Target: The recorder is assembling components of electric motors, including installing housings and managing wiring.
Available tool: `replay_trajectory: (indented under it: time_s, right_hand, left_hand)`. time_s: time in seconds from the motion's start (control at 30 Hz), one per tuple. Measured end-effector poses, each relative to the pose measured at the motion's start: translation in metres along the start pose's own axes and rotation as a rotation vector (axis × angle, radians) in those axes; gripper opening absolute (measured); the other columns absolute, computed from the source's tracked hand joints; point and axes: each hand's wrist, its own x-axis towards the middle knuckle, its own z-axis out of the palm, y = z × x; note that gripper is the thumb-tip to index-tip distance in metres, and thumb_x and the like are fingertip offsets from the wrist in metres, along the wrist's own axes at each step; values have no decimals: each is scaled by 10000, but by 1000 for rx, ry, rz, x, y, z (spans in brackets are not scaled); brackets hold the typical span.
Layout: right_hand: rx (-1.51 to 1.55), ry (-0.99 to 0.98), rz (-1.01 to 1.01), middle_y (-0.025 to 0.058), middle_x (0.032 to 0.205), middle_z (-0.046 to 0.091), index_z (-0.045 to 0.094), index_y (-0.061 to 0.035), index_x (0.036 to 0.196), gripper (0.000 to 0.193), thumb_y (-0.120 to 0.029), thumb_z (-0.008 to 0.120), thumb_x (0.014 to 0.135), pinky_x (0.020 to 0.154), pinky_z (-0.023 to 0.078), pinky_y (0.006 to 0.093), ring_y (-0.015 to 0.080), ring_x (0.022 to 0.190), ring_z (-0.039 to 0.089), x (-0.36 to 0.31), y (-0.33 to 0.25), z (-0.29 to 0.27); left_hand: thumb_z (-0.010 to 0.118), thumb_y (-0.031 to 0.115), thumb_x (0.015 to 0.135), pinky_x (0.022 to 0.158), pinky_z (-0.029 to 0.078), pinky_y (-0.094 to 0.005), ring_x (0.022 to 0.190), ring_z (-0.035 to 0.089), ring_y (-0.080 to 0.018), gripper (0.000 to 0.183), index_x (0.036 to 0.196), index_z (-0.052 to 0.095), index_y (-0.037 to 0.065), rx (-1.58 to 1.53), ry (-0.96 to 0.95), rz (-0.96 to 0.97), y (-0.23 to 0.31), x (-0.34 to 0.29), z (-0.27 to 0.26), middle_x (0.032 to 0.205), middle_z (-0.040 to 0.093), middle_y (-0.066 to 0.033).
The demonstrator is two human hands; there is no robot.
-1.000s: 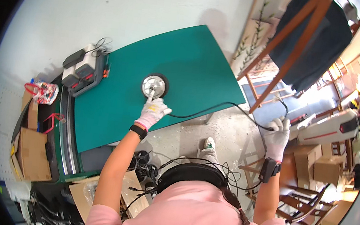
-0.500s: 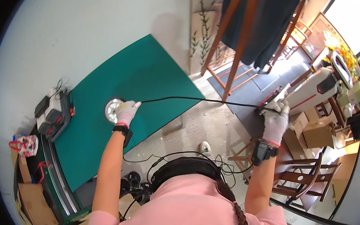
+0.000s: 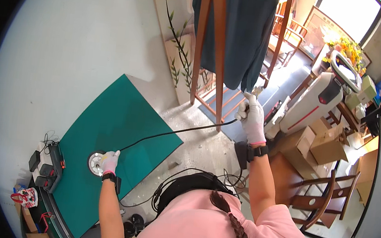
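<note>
On the green tabletop lies a round silver disc with a dark rim, like a small wheel. My gloved left hand is closed at its right edge, and a black cable leads out from the fingertips. The hand partly covers the disc. The cable runs up to the right, slightly bent, to my gloved right hand, which is closed on its other end. Something small and pale shows at this hand's fingertips, too blurred to name. Close beyond them hangs a dark garment.
The garment's wooden rack stands ahead. To the right are a white machine, cardboard boxes and a wooden chair. A grey-black device sits at the green top's left edge. Loose cables hang near my body.
The view has turned rightward. My right hand has moved forward, closer to the hanging garment, with the cable in it. The cable now slopes up; my left hand stays beside the disc.
</note>
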Motion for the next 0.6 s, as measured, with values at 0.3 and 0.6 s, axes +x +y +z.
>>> replay_trajectory:
  time_s: [0.3,0.6]
  right_hand:
    - [166,-332,-117,9,700,511,539,4,1120,277,-205,423,979,602,459,271,96,591,486,53,-14,17]
    - [-324,-495,-51,-15,532,410,583,13,953,243,-157,408,952,413,250,213,40,437,304,-32,-22,129]
  left_hand:
    - [444,499,873,754,457,-457,909,608,-337,457,857,667,100,166,-60,-182,5,-7,4,931,655,-124]
    - [478,428,856,828,450,-424,957,599,-316,393,954,667,97,122,-153,-114,16,-11,1,993,647,-124]
